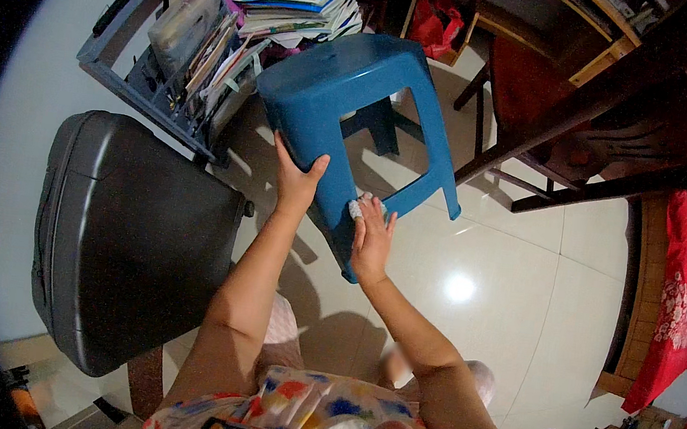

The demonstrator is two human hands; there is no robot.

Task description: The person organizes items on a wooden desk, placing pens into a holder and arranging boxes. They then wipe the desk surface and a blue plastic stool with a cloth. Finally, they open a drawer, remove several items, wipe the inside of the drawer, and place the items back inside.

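A blue plastic stool (327, 64) is tilted in front of me, its seat turned up and away and its legs angled toward me. My left hand (297, 177) grips the near edge of one leg, thumb on the face and fingers round the side. Lower on the same leg, my right hand (371, 239) presses a white cloth (355, 209) against the plastic near the crossbar. Only small bits of the cloth show between and beside the fingers.
A black suitcase (137, 242) stands at the left, below a grey rack (145, 99) of papers. A tall paper stack (300, 2) rises behind the stool. To the right are a dark wooden chair (535, 92) and a bench with a red cushion (677, 295).
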